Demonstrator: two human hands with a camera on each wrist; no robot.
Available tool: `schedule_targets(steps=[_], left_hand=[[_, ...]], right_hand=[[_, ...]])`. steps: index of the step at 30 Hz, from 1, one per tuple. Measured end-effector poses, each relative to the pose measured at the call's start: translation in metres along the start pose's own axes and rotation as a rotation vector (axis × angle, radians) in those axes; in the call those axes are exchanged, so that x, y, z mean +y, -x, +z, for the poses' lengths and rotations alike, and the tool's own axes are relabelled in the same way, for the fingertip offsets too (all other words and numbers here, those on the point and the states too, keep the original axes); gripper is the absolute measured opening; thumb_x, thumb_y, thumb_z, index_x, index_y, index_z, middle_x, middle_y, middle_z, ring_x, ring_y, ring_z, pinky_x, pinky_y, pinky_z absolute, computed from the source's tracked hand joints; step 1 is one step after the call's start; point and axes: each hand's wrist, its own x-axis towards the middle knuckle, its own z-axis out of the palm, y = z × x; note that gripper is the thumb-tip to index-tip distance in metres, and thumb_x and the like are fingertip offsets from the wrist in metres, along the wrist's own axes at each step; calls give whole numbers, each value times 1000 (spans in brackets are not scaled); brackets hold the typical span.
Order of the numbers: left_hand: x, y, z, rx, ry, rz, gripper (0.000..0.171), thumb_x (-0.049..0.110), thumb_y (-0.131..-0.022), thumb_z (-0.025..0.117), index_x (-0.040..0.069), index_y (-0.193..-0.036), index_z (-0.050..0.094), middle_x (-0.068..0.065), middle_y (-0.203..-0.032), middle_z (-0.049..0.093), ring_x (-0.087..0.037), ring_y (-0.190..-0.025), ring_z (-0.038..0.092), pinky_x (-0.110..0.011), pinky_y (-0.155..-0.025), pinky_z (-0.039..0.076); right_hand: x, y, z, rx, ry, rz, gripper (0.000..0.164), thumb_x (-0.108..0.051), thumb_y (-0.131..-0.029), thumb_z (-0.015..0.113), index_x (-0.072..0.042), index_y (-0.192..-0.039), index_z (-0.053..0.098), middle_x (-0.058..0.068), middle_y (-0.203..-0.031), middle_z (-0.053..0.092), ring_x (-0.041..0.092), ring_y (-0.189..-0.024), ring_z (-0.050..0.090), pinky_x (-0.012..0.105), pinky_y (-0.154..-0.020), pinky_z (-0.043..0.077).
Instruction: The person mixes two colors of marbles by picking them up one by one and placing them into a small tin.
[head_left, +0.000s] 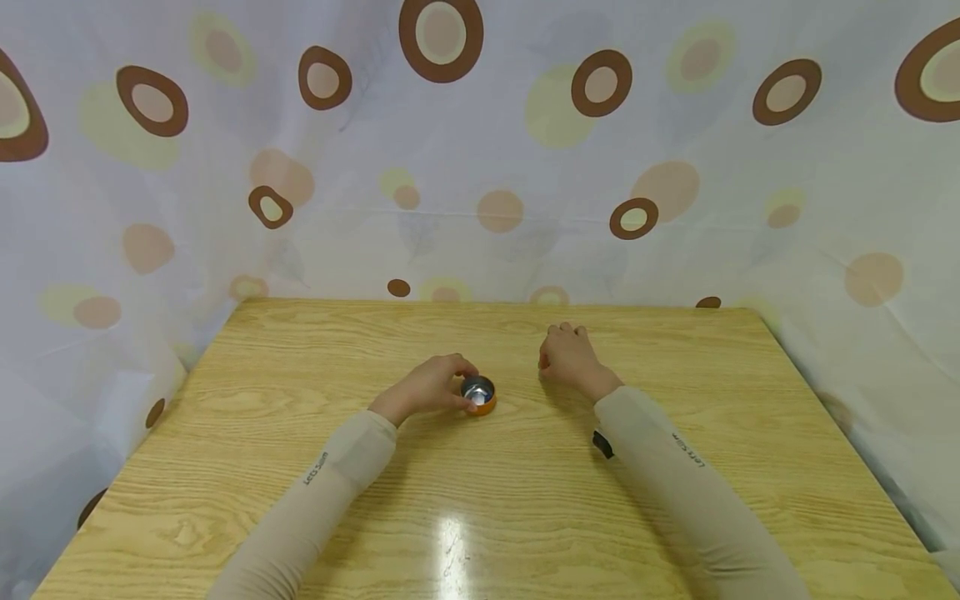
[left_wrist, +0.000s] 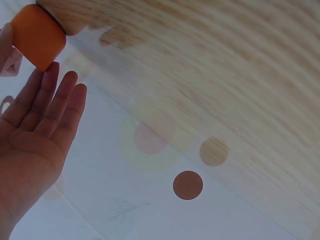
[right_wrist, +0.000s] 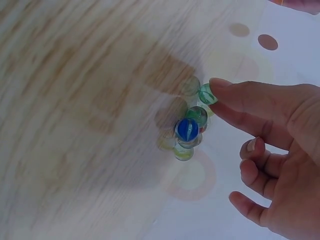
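Sleeves (head_left: 322, 500), left hand (head_left: 426, 387) pinching upright orange cup (head_left: 482, 398), mouth-up, right hand (head_left: 572, 358) pinching green marble (right_wrist: 206, 94)

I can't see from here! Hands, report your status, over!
Left hand holds round orange cup, silvery inside. Right hand pinches green glass marble; more glass marbles nearby. No obstacle visible between hands.

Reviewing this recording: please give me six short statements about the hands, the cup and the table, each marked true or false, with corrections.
1. The left grip holds an orange cup. True.
2. The right grip pinches a green marble. True.
3. That marble is the only one in view. False: a blue marble and others are clustered near it.
4. The cup is upside down. False: its opening faces up.
5. The table has a wood-grain top. True.
6. Both grips are gloved. False: both are bare.
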Motion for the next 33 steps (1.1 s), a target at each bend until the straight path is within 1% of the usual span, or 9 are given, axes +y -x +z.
schedule_targets(steps=[12,17,20,25,29,33], left_hand=[[2,0,2,-7,-8,6,46,21,-79,81,1,-118,63,-9,-113,61,-29,-111,57,-41,-98,44],[3,1,2,-5,-15,3,46,21,-79,81,2,-118,63,-9,-113,61,-29,-111,57,-41,-98,44],[3,0,2,-5,-15,5,46,21,-79,81,2,-117,64,-10,-113,61,-29,-111,57,-41,-98,44],[4,0,0,-5,-15,-1,46,21,-79,81,2,-117,64,-10,-114,62,-28,-111,58,-40,-98,44],[4,-1,-1,-6,-29,-13,46,21,-78,81,3,-117,64,-8,-114,62,-26,-110,58,-39,-98,44],[4,-1,-2,-10,-38,-12,46,21,-78,82,3,-116,64,-8,-114,62,-25,-110,58,-39,-98,44]], right_hand=[[-2,1,2,-18,0,-7,5,-9,-79,78,-9,-76,73,9,-90,57,31,-90,47,52,-91,34],[-2,2,3,-25,3,-13,4,-8,-80,78,-8,-78,74,8,-89,57,29,-87,46,51,-90,34],[-3,3,2,-29,-2,-15,4,-11,-81,77,-9,-80,74,8,-90,55,29,-87,45,50,-89,33],[-3,6,1,2,-9,-34,7,-17,-84,75,-10,-86,75,11,-96,56,31,-91,46,51,-88,33],[-5,6,1,41,-23,-55,9,-22,-85,76,-14,-87,75,13,-100,56,32,-93,47,51,-87,33],[-8,6,1,85,-59,-63,10,-24,-84,76,-15,-87,76,10,-95,54,29,-87,44,48,-82,32]])
